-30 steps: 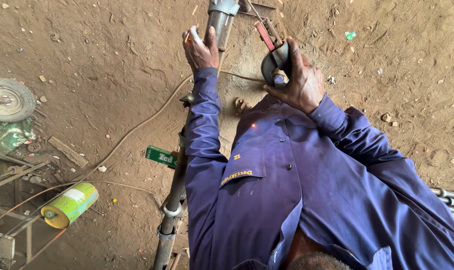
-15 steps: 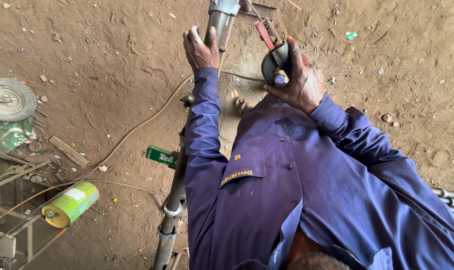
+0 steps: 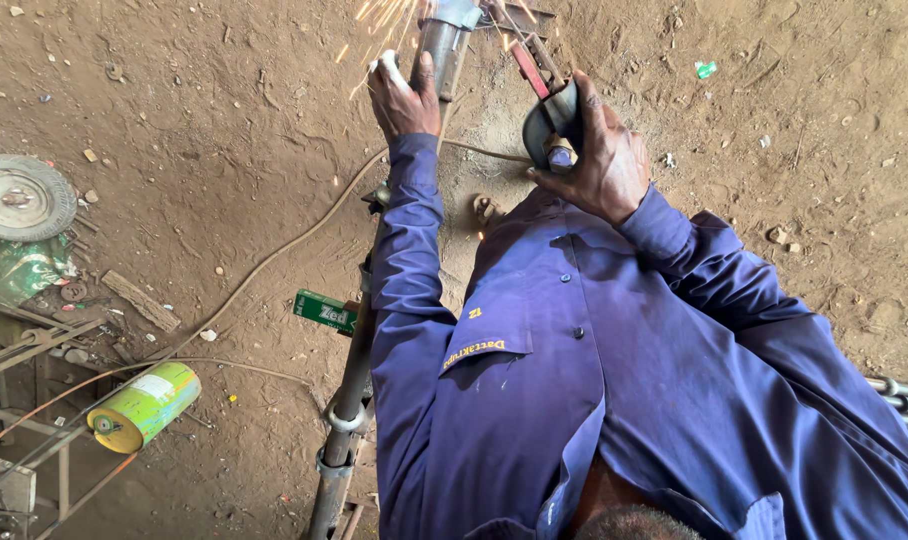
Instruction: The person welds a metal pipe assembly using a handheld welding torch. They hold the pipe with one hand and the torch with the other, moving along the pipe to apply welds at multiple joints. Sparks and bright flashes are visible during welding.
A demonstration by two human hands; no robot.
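Change: sparks now fly off the top of the pipe; a second ago none showed. Both hands stay where they were.
Left hand: left hand is wrapped closed round the pipe near its upper end, at about 11 o'clock from the person's chest, something white under the fingers.
Right hand: right hand is closed round the dark grinder at 12 o'clock, its red-trimmed front reaching up toward the pipe's end.
Pipe: a long grey metal tube running from 12 o'clock down to 7 o'clock, passing under the left sleeve; a ring fitting sits on it low down.
Cable: a thin cable trails over the dirt floor from the pipe toward 8 o'clock.
Nearby: green box just beside the pipe at 9 o'clock; yellow-green can lying at 8 o'clock; grey wheel at 9 o'clock, well apart.
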